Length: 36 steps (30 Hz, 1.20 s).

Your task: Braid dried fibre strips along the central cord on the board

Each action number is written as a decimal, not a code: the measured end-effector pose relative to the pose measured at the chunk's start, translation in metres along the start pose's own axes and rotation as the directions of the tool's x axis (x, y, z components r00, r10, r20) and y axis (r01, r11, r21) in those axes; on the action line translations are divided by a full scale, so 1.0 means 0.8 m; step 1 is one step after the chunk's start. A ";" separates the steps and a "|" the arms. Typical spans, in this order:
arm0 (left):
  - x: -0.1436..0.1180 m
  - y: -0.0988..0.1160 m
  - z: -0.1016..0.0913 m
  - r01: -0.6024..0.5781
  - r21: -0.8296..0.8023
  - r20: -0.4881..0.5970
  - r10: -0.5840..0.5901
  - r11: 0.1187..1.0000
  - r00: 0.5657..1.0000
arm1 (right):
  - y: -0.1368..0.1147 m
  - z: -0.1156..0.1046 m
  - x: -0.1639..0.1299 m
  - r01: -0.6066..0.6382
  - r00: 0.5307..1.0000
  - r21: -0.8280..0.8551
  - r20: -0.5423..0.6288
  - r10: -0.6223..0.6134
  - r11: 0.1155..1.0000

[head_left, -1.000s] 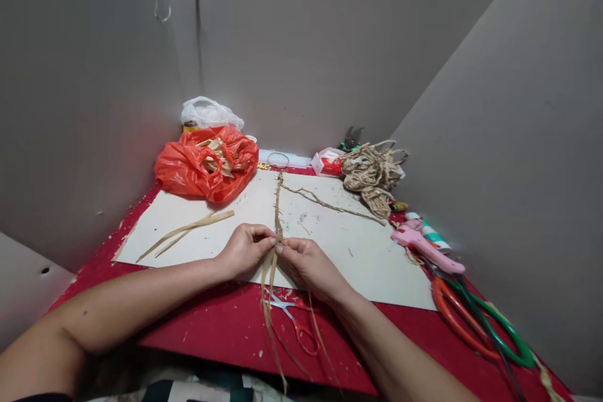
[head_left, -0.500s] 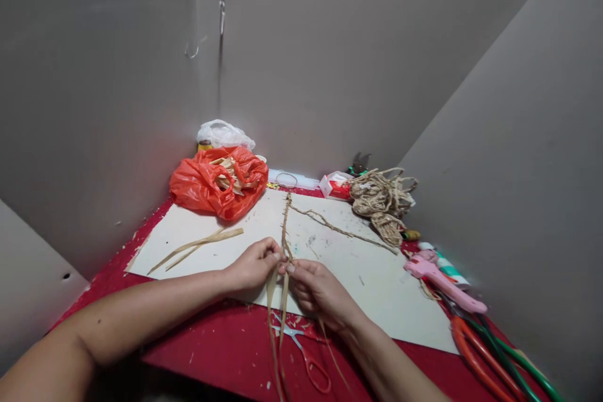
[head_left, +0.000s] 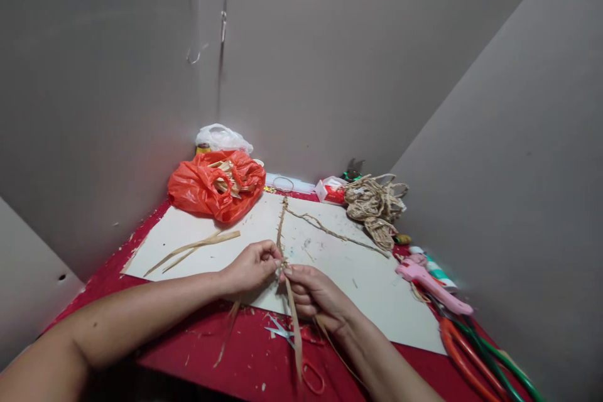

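Both bare forearms reaching in from near edge of table, converging toward its middle. Left hand (head_left: 252, 267) lying palm down, fingers curling inward, thumb and fingertips pinching at meeting point. Right hand (head_left: 315, 292) angling in from right, knuckles up, fingers bending, grip closing with thumb and forefinger. Fingertips of both hands nearly touching each other. Wrists resting low over table.

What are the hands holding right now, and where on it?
Both hands, left hand and right hand, pinch the dried leaf braid at its near end, where loose strips begin.
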State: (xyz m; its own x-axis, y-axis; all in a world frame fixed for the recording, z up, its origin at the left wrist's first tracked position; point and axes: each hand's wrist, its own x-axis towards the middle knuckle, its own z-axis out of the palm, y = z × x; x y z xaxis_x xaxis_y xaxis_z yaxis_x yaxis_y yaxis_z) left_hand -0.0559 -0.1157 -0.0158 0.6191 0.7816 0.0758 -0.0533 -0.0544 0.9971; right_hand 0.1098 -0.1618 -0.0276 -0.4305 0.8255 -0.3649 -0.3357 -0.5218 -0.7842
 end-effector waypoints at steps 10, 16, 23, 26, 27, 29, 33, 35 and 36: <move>0.005 0.001 -0.012 0.029 -0.001 0.081 -0.029 1.000 0.996 | 0.000 -0.013 0.004 -0.154 0.987 0.266 0.081 0.137 0.952; 0.005 0.013 -0.019 -0.122 0.269 0.169 0.077 0.955 0.983 | -0.002 -0.011 0.003 -0.180 0.982 0.283 0.106 0.156 0.942; 0.005 0.008 -0.024 -0.344 0.603 0.304 0.192 0.720 0.933 | -0.003 -0.009 0.003 -0.217 0.974 0.287 0.125 0.188 0.933; 0.004 0.009 -0.023 -0.328 0.654 0.265 0.200 0.682 0.943 | -0.002 -0.012 0.004 -0.219 0.972 0.290 0.144 0.184 0.932; 0.004 0.011 -0.022 -0.302 0.659 0.234 0.193 0.689 0.953 | -0.001 -0.013 0.004 -0.223 0.971 0.292 0.152 0.185 0.930; 0.004 0.013 -0.020 -0.238 0.653 0.176 0.161 0.719 0.971 | -0.001 -0.014 0.004 -0.231 0.968 0.299 0.168 0.187 0.926; 0.008 0.014 -0.019 -0.094 0.593 0.122 0.026 0.799 0.992 | -0.003 -0.013 0.004 -0.232 0.966 0.315 0.184 0.180 0.921; 0.008 0.013 -0.018 -0.049 0.585 0.125 -0.031 0.810 0.992 | -0.004 -0.012 0.003 -0.234 0.966 0.313 0.186 0.182 0.921; 0.008 0.013 -0.017 -0.052 0.605 0.127 -0.032 0.794 0.991 | -0.004 -0.011 0.004 -0.235 0.966 0.313 0.181 0.185 0.920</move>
State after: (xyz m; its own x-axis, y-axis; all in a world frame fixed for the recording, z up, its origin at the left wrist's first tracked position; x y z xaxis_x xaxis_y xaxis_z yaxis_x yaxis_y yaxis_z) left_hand -0.0633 -0.1028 -0.0052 0.7150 0.6977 0.0445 0.3996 -0.4601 0.7929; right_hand 0.1171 -0.1560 -0.0308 -0.6297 0.6617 -0.4069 -0.4698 -0.7416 -0.4790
